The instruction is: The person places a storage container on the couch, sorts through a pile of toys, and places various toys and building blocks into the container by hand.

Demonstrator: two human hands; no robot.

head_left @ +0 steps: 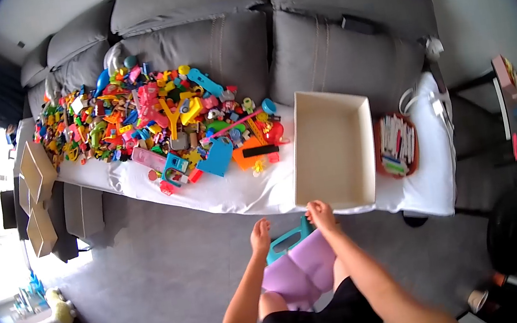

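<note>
My left hand (260,235) hangs in the air before the couch, its fingers loosely curled with nothing visible in them. My right hand (321,214) is closed, fingertips pressed together, at the near edge of a large beige box (333,145); what it holds, if anything, is too small to make out. Below and between the hands, a purple piece (299,270) with a teal handle-like frame (287,242) sits between my legs. To the left of the box, a big heap of mixed colourful toys (154,116) covers the white sheet (246,192).
Right of the box, a red-brown basket (398,143) holds pens or markers. Grey couch cushions (205,54) rise behind. More beige boxes (41,223) stand at the far left. A black round object (512,229) and shelving are at the right.
</note>
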